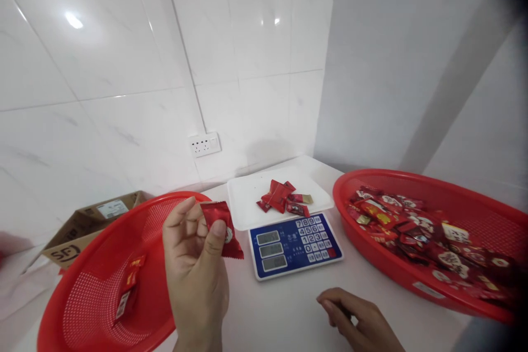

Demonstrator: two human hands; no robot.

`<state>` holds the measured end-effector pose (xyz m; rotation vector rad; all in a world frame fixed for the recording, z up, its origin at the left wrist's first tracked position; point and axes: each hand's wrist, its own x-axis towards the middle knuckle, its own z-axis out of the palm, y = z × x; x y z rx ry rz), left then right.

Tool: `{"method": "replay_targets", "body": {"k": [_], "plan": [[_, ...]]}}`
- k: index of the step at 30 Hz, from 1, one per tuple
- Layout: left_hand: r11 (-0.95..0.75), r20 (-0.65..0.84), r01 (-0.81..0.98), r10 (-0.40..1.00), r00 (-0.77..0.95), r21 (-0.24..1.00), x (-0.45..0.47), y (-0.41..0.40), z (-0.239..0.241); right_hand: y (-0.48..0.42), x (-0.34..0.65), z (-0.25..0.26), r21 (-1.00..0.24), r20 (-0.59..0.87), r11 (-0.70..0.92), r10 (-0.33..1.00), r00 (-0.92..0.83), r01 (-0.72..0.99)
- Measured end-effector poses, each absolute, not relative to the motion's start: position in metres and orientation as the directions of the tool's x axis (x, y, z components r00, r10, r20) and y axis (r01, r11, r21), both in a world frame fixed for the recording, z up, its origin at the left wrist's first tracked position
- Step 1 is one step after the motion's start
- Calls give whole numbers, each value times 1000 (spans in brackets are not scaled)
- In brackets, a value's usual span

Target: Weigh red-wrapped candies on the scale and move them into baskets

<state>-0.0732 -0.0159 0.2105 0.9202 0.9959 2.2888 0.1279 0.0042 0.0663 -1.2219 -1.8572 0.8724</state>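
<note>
My left hand (198, 269) is closed, pinching a small red wrapped packet (223, 229) between thumb and fingers, above the right rim of a red plastic basket (78, 264). A few red packets (128, 289) lie inside that basket. My right hand (357, 319) rests low over the table, fingers curled in toward the thumb, with nothing visible in them. Between and beyond the hands stands a blue-and-white digital scale (295, 245). Several red packets (280, 196) are piled on its white tray (243, 192). The writing on the displays is too faint to read.
At the right, a second red basket (371, 250) holds many mixed red packets (421, 231). An opened cardboard box (66, 256) stands behind the left basket. A tiled wall with a power socket (205, 144) closes off the back of the white table (272, 313).
</note>
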Motion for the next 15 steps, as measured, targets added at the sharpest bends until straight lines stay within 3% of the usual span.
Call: {"method": "replay_targets", "body": {"k": [10,15], "plan": [[-571,476,-47,723,-500,819,-72,-17,205,1,126,70,-764,273,460,866,-419,453],[-306,277,-80,927,-253,949,-64,-23,207,0,124,80,-848,247,408,869,-428,339]]}}
